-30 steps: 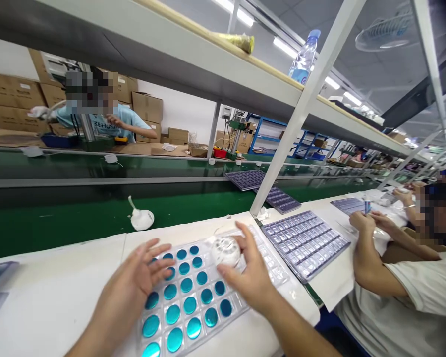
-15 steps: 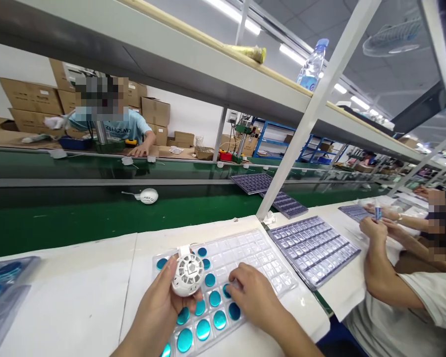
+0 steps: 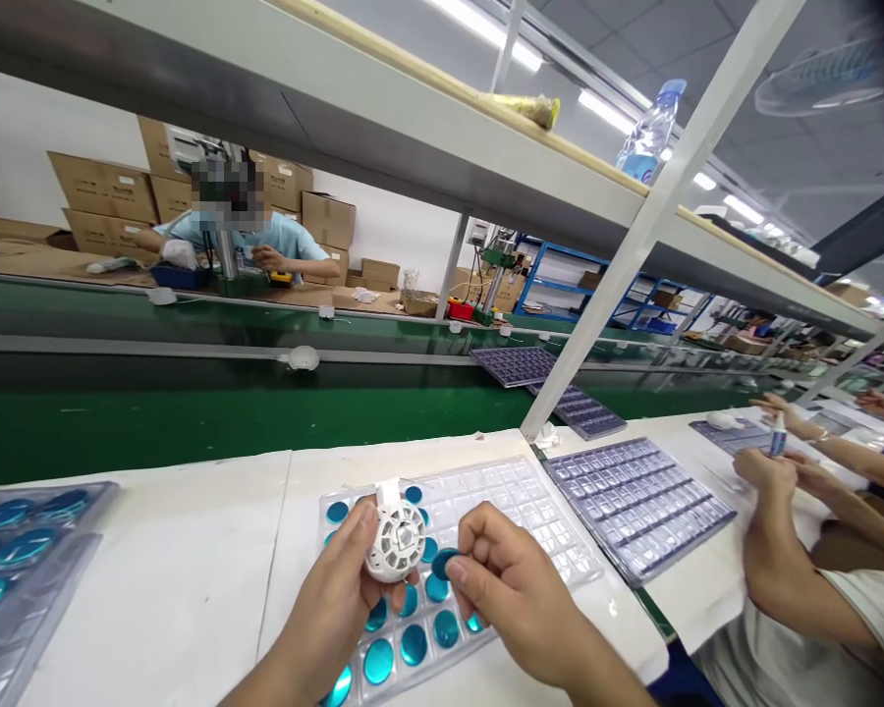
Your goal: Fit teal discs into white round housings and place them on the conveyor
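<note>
My left hand (image 3: 339, 604) grips a small round white fan housing (image 3: 396, 540) with a grille face, held just above a clear plastic tray (image 3: 516, 511). The tray lies on the white bench and holds several teal round discs (image 3: 414, 643) at its near end; its far cells are bare. My right hand (image 3: 512, 589) pinches one teal disc (image 3: 442, 563) between thumb and fingers, right beside the housing.
A green conveyor belt (image 3: 154, 412) runs behind the bench with a white housing (image 3: 302, 358) on it. Another tray of teal discs (image 3: 15, 550) is at left, grey trays (image 3: 637, 491) at right. A co-worker's arms (image 3: 773, 520) work at right; another person sits across the belt.
My right hand lifted a teal disc off the tray and brought it up next to the housing in my left hand. The white housing on the belt drifted further away.
</note>
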{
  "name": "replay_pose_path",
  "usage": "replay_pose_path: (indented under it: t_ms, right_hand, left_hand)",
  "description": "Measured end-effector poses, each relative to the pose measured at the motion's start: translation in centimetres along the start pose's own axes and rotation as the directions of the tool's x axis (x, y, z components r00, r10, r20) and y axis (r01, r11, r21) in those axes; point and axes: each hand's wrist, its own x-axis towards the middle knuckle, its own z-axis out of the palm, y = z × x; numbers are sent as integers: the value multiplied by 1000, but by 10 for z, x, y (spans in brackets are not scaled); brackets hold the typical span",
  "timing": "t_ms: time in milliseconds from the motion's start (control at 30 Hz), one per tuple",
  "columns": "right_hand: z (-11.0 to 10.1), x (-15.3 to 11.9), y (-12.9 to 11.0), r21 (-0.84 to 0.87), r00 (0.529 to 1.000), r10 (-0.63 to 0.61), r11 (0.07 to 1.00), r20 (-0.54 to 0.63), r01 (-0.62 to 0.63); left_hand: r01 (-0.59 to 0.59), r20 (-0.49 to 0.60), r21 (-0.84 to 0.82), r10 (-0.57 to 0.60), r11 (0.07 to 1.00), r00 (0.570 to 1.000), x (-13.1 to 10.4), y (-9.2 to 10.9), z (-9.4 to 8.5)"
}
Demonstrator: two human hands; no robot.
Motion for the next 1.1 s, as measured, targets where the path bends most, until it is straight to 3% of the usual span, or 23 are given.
replay_pose_path:
  t_ms: [67,233,567,667,767,967,1100]
  right_hand:
    - [10,2,-10,99,1000,-22,995,-19,23]
    - [27,14,-13,90,998,-38,995,-42,42]
    - [29,15,-4,-31,996,-29,999,-80,27]
    - [28,15,-8,-95,996,-30,995,-82,22]
    - [26,17,-7,-85,998,-14,996,-54,9]
    - [32,23,13,244,998,11,970,-58,4]
    - [50,21,22,534,990,-93,845,105,22]
  left_hand:
    - [-8,15,0,8,1000,1000,0,-1,0]
    - [-3,41,-4,3,1000,999,-1,-1,-2]
    - [11,62,6,-11,1000,998,-3,-1,-5]
    - [26,23,105,-29,994,999,-3,-5,-10]
    - [-28,83,224,10,974,997,-2,-7,-15]
    - [-48,68,159,38,986,997,-3,-6,-15]
    - [-31,109,40,27,999,994,-10,-7,-13]
